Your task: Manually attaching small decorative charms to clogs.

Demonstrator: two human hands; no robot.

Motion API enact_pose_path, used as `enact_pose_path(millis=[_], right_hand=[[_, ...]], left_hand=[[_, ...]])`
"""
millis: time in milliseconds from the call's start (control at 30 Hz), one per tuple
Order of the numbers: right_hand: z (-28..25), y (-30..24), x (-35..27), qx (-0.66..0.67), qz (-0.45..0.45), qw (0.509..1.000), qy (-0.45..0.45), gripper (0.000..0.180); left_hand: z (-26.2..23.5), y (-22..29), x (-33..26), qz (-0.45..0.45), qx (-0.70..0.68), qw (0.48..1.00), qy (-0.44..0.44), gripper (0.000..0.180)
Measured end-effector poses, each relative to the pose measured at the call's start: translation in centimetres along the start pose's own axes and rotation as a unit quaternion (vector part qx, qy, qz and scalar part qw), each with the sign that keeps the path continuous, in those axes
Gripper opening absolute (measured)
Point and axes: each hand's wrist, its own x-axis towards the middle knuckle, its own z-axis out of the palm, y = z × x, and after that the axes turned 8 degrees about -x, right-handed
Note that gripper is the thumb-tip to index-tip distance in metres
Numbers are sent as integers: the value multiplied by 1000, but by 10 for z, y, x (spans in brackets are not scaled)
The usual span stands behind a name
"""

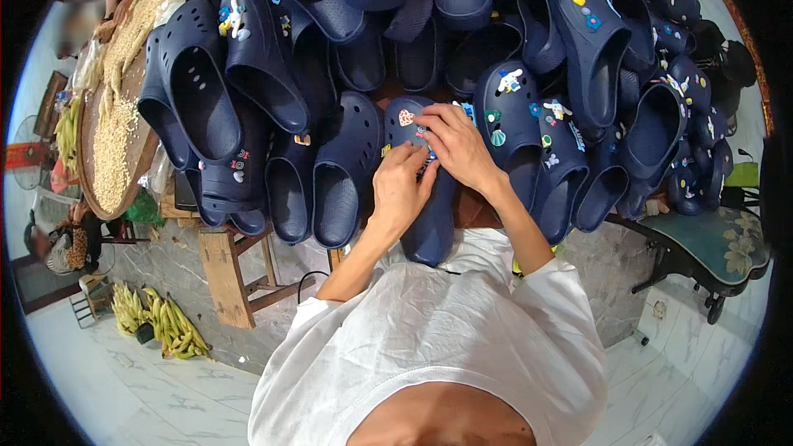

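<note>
A navy foam clog (pixel 430 227) stands right in front of me, its heel toward my body. My left hand (pixel 400 185) lies over its upper, fingers bent and closed against it near the opening. From the other side my right hand (pixel 457 149) reaches across the same upper, with its fingertips drawn together among small charms. What those fingertips grip, if anything, is hidden. Near them on the toe shows a red-and-white heart-shaped charm (pixel 406 118). A plain navy clog (pixel 342 169) sits just to the left, and a clog with shell and character charms (pixel 510 120) to the right.
Many more navy clogs crowd the table, several piled up, such as a charm-covered one (pixel 591 33). A wooden stool (pixel 227 277) stands at lower left, with green bananas (pixel 173 324) on the floor. A tray of pale pieces (pixel 116 153) lies far left; a glass-topped table (pixel 723 244) stands right.
</note>
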Motion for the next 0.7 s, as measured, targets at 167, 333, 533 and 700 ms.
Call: enact_pose_path(millis=[167, 333, 533, 700], right_hand=[[4, 3, 7, -61, -60, 996, -4, 25], [2, 13, 13, -97, -46, 993, -41, 28], [13, 30, 21, -116, -107, 987, -22, 34], [21, 25, 25, -140, -84, 987, -8, 29]], left_hand=[[0, 3, 1, 25, 21, 999, 20, 18], [6, 5, 2, 22, -5, 1000, -21, 11], [18, 8, -3, 70, -27, 997, 1, 8], [-2, -6, 2, -60, -121, 989, 64, 12]])
